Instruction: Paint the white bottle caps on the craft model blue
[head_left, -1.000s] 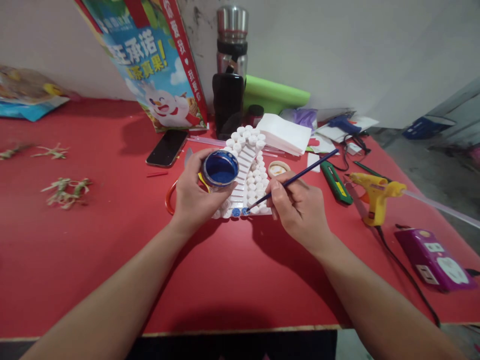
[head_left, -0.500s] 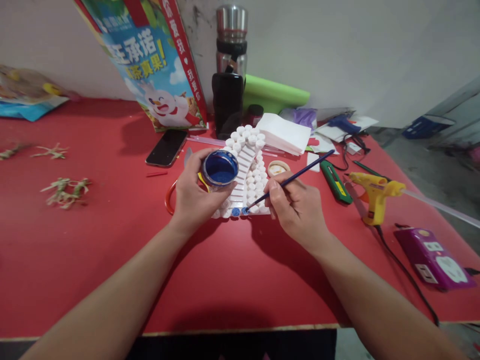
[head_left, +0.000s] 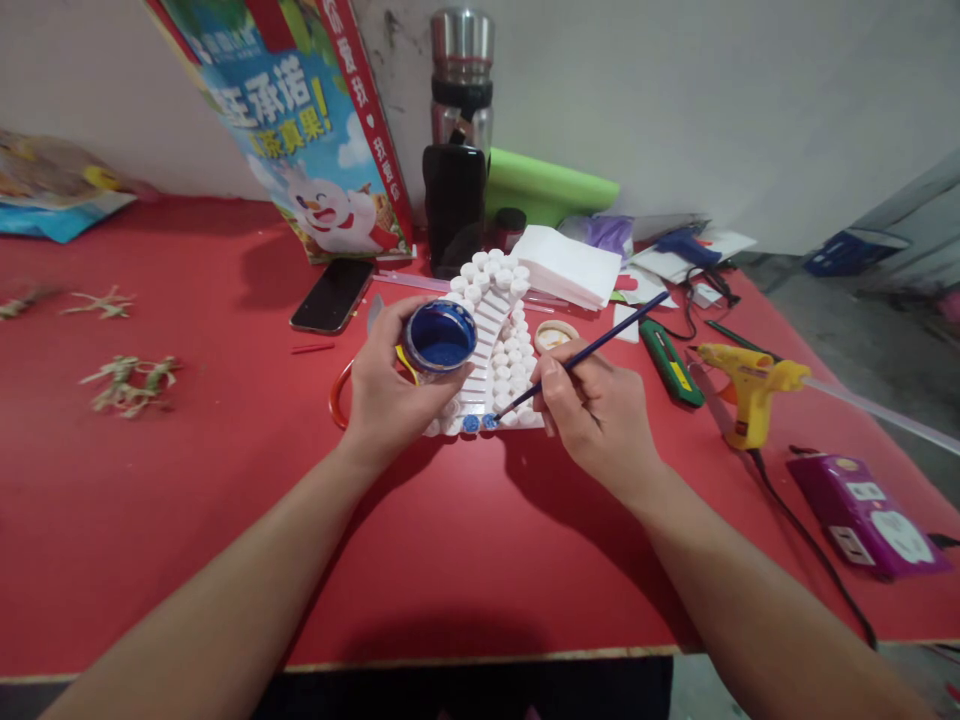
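Note:
My left hand [head_left: 390, 385] is wrapped round an open jar of dark blue paint [head_left: 440, 338], held over the left part of a white model [head_left: 514, 365]. The model has rows of round white pieces and a curved strip of steps. Two round pieces at its front edge are blue. Pinched in my right hand [head_left: 592, 410] is a thin dark blue brush [head_left: 600, 345], its tip on the right one of the blue pieces [head_left: 490, 421]. My left hand and the jar hide part of the model and of some orange-handled scissors [head_left: 339, 398].
Behind the model are a phone [head_left: 332, 295], a tall bottle [head_left: 457, 150], a printed bag [head_left: 322, 150] and white paper [head_left: 568, 265]. Rightward lie a green cutter [head_left: 671, 365], a yellow glue gun [head_left: 750, 385] and a purple power strip [head_left: 870, 512]. Straw figures [head_left: 133, 385] lie left.
My right hand and the brush have shifted very slightly, with the tip still at the right blue piece. My left hand and the jar look unmoved.

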